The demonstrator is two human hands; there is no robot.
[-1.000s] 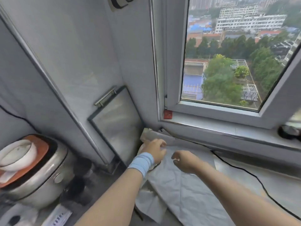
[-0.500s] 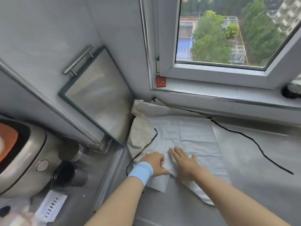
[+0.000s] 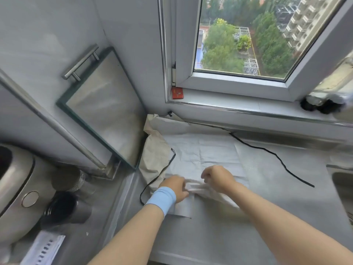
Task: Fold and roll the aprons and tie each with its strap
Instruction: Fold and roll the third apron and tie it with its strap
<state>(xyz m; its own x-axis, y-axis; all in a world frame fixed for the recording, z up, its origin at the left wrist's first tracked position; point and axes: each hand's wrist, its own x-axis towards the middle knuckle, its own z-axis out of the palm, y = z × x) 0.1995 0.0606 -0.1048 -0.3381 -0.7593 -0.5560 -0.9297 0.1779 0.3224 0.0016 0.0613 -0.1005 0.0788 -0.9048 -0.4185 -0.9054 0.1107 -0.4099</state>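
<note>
The thin pale-grey cloth apron (image 3: 206, 155) lies flat by the back-left corner of the steel desk (image 3: 286, 207). Its long axis runs from front edge to back edge, and its thin black strap (image 3: 277, 155) trails off to the right. It looks light and limp (nothing in it would hold a fold unaided), so the near hem is the place to take it: the left grip (image 3: 174, 187) and right grip (image 3: 217, 178) are both curled tight on that bunched edge.

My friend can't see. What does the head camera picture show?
The left hand and right hand grip the near edge of a pale grey apron spread on a counter below a window. A black strap trails right; a beige apron lies crumpled on its left.
</note>
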